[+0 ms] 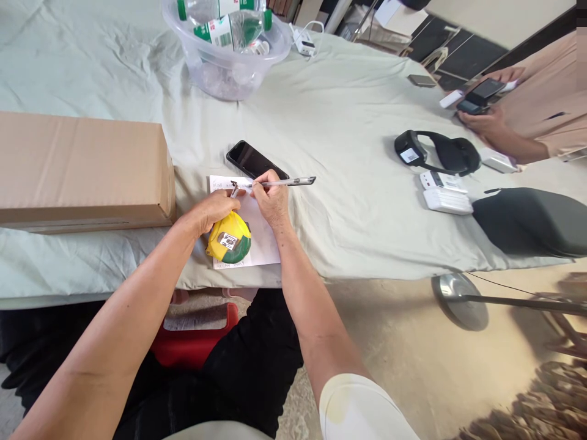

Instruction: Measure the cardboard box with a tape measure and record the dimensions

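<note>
My right hand (273,198) grips a clear-barrelled pen (298,181), its point over the upper part of a sheet of paper (263,244) with handwriting near its top and bottom edges. Left of it, my left hand (217,208) rests on the sheet, fingers closed round a small pale piece with a dark tip (235,188) that I cannot identify. Just below that hand, a yellow and green tape measure (229,238) lies on the paper. A black phone (257,161) lies beyond the sheet, close to my right fingers.
A cardboard box (82,168) stands on the left; a plastic basin (224,73) with bottles sits behind. To the right lie a black headset (435,153), white boxes (447,200) and a dark case (532,220). Another person's hands (486,119) hold a dark device.
</note>
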The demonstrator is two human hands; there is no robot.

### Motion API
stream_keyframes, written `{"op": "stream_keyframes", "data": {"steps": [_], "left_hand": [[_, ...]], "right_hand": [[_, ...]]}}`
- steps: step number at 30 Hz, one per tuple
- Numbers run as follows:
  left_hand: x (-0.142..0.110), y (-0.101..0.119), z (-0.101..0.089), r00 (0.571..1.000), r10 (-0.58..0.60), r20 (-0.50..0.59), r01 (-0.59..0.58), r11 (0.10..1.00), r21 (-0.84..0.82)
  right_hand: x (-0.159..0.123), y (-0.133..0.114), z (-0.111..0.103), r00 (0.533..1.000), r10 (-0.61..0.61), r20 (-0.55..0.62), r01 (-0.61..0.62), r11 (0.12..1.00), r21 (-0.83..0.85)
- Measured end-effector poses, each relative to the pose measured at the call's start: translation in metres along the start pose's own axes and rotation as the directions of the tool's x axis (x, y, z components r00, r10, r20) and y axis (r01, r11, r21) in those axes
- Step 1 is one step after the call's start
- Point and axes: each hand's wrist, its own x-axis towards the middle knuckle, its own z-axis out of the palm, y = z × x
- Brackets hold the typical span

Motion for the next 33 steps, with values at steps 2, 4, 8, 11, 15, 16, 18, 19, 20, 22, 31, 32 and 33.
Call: {"op": "stream_keyframes", "data": {"steps": [2, 4, 8, 11, 15, 16, 18, 19, 20, 22, 31, 32, 33], "left_hand": [[0.0001, -0.0003, 0.0002, 1.000, 0.013, 0.010, -0.013, 1.000, -0.011], [0.0001, -0.0005, 0.0001, 1.000, 0.012, 0.015, -0.012, 1.000, -0.018], [-0.0007, 0.0002, 0.0001, 1.000, 0.009, 0.010, -0.009, 1.000, -0.021], [-0.0025, 0.0019, 0.0005, 1.000, -0.002, 0.011, 0.002, 1.000, -0.024], [-0.0057, 0.0044, 0.0008, 1.000, -0.025, 0.005, 0.025, 1.000, -0.017], [-0.0062, 0.0048, 0.0008, 1.000, -0.026, 0.005, 0.026, 1.000, -0.015], [-0.0067, 0.0053, 0.0008, 1.000, -0.027, 0.006, 0.027, 1.000, -0.012], [-0.0065, 0.0053, 0.0008, 1.000, -0.028, 0.006, 0.028, 1.000, -0.012], [-0.0062, 0.0052, 0.0008, 1.000, -0.028, 0.008, 0.029, 0.999, -0.014], [-0.0051, 0.0047, 0.0005, 1.000, -0.022, 0.018, 0.022, 1.000, -0.020], [-0.0070, 0.0058, 0.0011, 0.999, -0.038, 0.014, 0.038, 0.999, -0.025], [-0.0078, 0.0063, 0.0014, 0.999, -0.041, 0.006, 0.041, 0.999, -0.025], [-0.0084, 0.0066, 0.0016, 0.999, -0.042, -0.003, 0.042, 0.999, -0.026]], "right_hand": [[0.0002, -0.0003, -0.0005, 1.000, -0.005, -0.018, 0.005, 1.000, 0.003], [0.0005, -0.0007, -0.0008, 0.999, -0.017, -0.030, 0.017, 1.000, 0.015], [0.0009, -0.0011, -0.0006, 0.999, -0.027, -0.040, 0.027, 1.000, -0.005], [0.0007, -0.0009, -0.0005, 0.999, -0.016, -0.032, 0.016, 1.000, -0.010], [0.0003, -0.0016, -0.0013, 1.000, -0.009, -0.012, 0.010, 1.000, 0.020], [0.0003, -0.0020, -0.0014, 1.000, -0.012, -0.011, 0.012, 1.000, 0.018], [0.0001, -0.0028, -0.0015, 1.000, -0.013, -0.009, 0.013, 1.000, 0.000], [0.0000, -0.0030, -0.0015, 1.000, -0.010, -0.009, 0.010, 1.000, -0.013], [-0.0001, -0.0031, -0.0017, 1.000, -0.005, -0.008, 0.005, 1.000, -0.025], [-0.0004, -0.0029, -0.0022, 1.000, 0.007, -0.019, -0.007, 0.999, -0.036], [0.0000, -0.0022, -0.0024, 0.999, 0.023, -0.039, -0.024, 0.999, -0.021], [0.0001, -0.0020, -0.0020, 0.999, 0.026, -0.033, -0.027, 0.999, -0.022], [0.0003, -0.0019, -0.0017, 0.999, 0.027, -0.029, -0.028, 0.999, -0.022]]}}
